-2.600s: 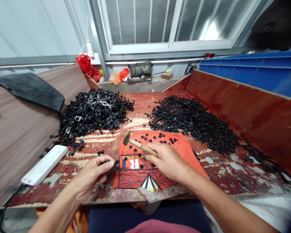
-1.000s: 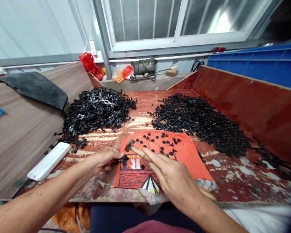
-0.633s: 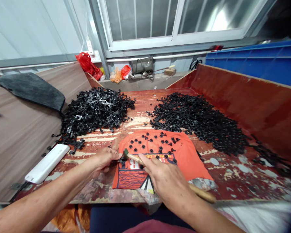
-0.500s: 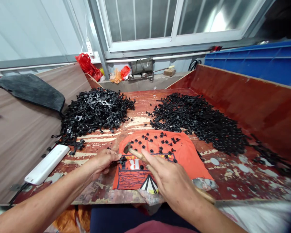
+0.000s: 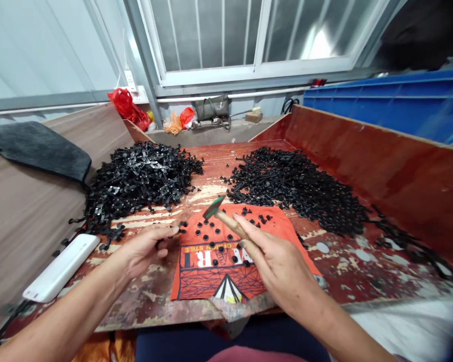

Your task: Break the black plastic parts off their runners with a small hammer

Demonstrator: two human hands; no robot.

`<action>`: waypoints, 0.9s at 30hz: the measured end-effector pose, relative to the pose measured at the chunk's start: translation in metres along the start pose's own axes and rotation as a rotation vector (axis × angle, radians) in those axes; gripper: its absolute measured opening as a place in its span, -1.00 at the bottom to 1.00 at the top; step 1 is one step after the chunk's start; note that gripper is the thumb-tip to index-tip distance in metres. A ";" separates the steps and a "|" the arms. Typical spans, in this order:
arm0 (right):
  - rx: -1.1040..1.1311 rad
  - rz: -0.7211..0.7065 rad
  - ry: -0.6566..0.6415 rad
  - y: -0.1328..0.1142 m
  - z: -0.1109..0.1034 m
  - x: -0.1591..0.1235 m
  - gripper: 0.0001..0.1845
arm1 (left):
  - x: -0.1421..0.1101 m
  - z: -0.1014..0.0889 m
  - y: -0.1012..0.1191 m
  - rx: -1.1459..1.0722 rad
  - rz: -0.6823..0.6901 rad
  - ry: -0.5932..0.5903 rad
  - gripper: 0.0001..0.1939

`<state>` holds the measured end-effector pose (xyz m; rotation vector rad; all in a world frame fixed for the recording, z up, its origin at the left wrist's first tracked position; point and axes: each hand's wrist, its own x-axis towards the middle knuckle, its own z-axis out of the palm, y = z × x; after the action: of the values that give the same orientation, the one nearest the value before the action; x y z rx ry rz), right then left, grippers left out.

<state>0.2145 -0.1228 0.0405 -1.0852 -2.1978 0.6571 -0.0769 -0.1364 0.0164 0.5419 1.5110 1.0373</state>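
My right hand (image 5: 277, 261) is wrapped round the wooden handle of a small hammer (image 5: 230, 222). Its metal head, green on one face, is up above an orange printed cloth (image 5: 287, 229). At the cloth's left edge, my left hand (image 5: 153, 246) pinches a small black plastic part (image 5: 182, 229) between thumb and forefinger; what shows of it has round knobs. Several small black round-headed pegs (image 5: 217, 231) stand or lie scattered over the cloth, beneath and around the hammer.
Heaps of black plastic pieces lie at the back left (image 5: 136, 181) and back right (image 5: 298, 186). A white oblong case (image 5: 60, 269) rests left of my forearm. Wooden side boards (image 5: 381, 151) wall the worn red table, with a blue crate (image 5: 381, 108) beyond the right one.
The hammer has lifted, its head swinging up and right away from the cloth. My left hand, still pinching, has moved slightly up and left. The view has shifted a little too.
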 end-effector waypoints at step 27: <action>-0.031 0.182 -0.081 0.047 0.004 -0.031 -0.49 | 0.029 0.040 0.007 0.096 -0.062 0.081 -0.59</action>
<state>0.2514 -0.1231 -0.0017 -1.3062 -2.2011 0.7601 -0.0465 -0.0974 0.0090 0.5217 1.6459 0.9519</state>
